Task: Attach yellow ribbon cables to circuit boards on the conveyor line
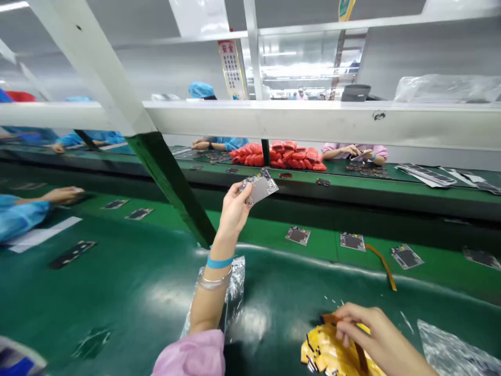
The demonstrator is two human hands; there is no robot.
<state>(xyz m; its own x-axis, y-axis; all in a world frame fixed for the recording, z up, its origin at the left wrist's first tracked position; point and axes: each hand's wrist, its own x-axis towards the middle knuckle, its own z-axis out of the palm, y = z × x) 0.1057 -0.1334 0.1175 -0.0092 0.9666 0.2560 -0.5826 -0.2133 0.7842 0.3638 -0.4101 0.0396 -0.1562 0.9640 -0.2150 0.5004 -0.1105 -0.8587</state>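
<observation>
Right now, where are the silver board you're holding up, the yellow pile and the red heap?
silver board (261, 188), head view, middle of its face.
yellow pile (332, 352), head view, its top.
red heap (291, 154), head view, its middle.

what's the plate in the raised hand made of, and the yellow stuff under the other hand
Plate in the left hand: looks like thin stamped metal, matte silver-grey, with cutouts. Yellow pile under the right hand: probably glossy plastic film strips, judging by the sheen and curl.

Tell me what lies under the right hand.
The right hand rests on a pile of yellow flex strips, on the green bench. Whatever lies beneath the pile is covered.
</observation>
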